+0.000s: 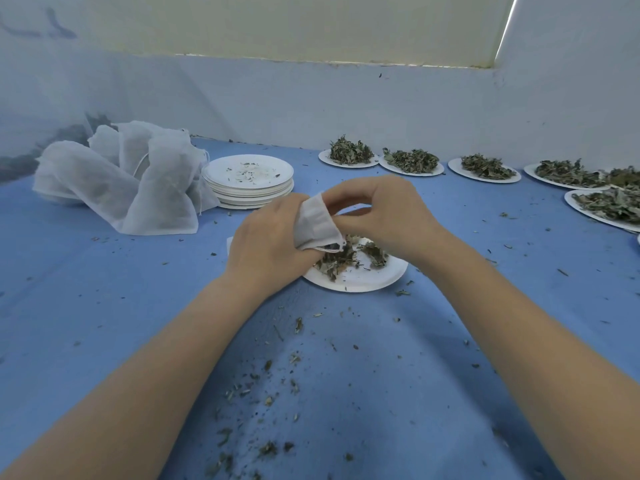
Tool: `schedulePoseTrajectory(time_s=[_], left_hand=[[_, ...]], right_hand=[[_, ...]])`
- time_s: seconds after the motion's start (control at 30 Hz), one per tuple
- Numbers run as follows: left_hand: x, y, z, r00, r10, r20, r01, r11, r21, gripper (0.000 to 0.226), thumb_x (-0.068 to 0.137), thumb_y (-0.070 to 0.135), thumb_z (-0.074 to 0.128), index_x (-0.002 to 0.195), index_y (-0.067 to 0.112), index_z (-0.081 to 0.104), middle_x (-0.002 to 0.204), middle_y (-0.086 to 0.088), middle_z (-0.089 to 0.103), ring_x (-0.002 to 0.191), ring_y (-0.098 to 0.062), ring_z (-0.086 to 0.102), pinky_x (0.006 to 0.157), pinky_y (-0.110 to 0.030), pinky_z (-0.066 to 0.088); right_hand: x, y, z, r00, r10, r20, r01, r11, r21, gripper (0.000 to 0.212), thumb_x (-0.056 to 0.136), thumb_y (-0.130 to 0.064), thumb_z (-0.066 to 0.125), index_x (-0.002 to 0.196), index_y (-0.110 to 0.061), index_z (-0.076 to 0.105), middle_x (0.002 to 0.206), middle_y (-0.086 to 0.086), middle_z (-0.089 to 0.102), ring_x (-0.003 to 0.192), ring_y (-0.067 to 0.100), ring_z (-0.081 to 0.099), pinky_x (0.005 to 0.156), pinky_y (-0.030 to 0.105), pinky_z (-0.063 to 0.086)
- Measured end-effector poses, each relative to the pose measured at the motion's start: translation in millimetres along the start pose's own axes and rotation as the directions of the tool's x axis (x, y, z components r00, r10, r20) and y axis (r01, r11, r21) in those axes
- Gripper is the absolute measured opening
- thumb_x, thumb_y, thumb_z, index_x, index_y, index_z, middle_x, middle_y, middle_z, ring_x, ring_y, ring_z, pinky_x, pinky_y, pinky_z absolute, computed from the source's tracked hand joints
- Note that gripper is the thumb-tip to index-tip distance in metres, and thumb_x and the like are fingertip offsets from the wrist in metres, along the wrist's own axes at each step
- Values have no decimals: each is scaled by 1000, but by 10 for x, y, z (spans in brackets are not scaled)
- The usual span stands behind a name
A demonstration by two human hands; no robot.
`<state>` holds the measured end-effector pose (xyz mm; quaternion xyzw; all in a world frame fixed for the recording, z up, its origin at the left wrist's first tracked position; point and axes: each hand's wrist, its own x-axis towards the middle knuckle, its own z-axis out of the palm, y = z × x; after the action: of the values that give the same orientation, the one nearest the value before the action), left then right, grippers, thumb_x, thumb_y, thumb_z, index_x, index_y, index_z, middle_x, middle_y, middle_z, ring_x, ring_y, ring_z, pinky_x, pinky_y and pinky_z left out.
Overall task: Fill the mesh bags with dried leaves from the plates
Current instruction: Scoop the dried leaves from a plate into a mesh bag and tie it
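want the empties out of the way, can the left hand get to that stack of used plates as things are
Probably not right now. The path looks free: open blue cloth lies between the left hand and the stack of empty plates. But that hand grips the mesh bag, so it would have to let go first.

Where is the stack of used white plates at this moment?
In the head view the stack of used plates stands left of centre on the blue cloth, beside the pile of filled mesh bags and behind the left hand.

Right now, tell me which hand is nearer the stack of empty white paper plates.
Left. The left hand sits just below-right of the stack of empty white paper plates; the right hand is farther right.
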<state>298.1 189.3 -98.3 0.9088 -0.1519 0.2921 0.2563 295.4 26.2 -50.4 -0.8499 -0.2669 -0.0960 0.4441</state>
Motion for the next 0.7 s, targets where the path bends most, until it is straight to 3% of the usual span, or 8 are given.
schedulePoseTrajectory(time_s=[0.13,0.23,0.3,0.43,0.5,0.57,0.63,0.7], left_hand=[[-18,82,21,999,25,28,-22,997,-78,53,69,25,73,118,15,55,113,-2,61,99,-25,55,74,-31,38],[-42,118,30,997,73,31,-70,992,-102,54,68,17,73,118,12,57,115,-2,62,100,-26,56,74,-29,36],[-39,116,20,994,91,54,-86,993,-86,58,66,25,74,120,13,56,117,-1,61,102,-25,56,75,-30,36],[-16,64,-11,988,150,42,-148,988,-31,66,62,29,76,122,13,52,112,-2,62,96,-27,58,69,-28,37],[-4,11,-27,991,135,12,-135,991,8,64,64,22,77,122,13,51,110,-5,62,94,-31,59,69,-31,40],[14,-55,-46,997,78,-18,-78,997,20,62,66,22,72,124,14,50,114,-4,61,96,-31,58,70,-32,39],[30,-119,-54,1000,16,-24,-15,1000,23,62,67,21,69,125,17,48,117,-2,59,100,-30,55,72,-32,38],[33,-163,-48,1000,-30,-8,30,999,24,62,68,20,68,125,19,45,118,1,57,103,-27,53,73,-29,35]], right_hand=[[18,0,163,999,34,-16,-36,987,-156,31,79,-3,66,68,-32,67,58,-16,57,53,-6,51,51,6,38],[7,-13,209,984,100,149,-75,984,-161,51,81,0,58,45,-36,57,44,-13,46,42,0,40,43,10,30],[0,-25,172,961,121,249,-85,985,-150,50,83,-3,57,48,-38,59,45,-17,48,42,0,40,45,12,33],[0,-42,53,968,71,242,-43,992,-121,14,85,-7,63,76,-17,66,61,-5,60,51,-2,50,50,12,39],[-10,-58,-21,976,30,218,-29,1000,-5,15,84,-7,66,89,-21,71,84,-3,73,77,-1,65,72,13,50],[-18,-39,-118,992,18,125,-32,994,108,22,82,-8,69,97,-23,73,95,-10,74,92,-2,66,87,16,50],[-9,14,-201,998,52,20,-51,998,-20,19,81,-21,72,98,-29,73,91,-15,72,90,-4,65,84,15,49],[0,93,-248,980,201,14,-185,924,-336,31,78,-46,70,105,-34,68,97,-13,68,91,1,61,77,20,47]])
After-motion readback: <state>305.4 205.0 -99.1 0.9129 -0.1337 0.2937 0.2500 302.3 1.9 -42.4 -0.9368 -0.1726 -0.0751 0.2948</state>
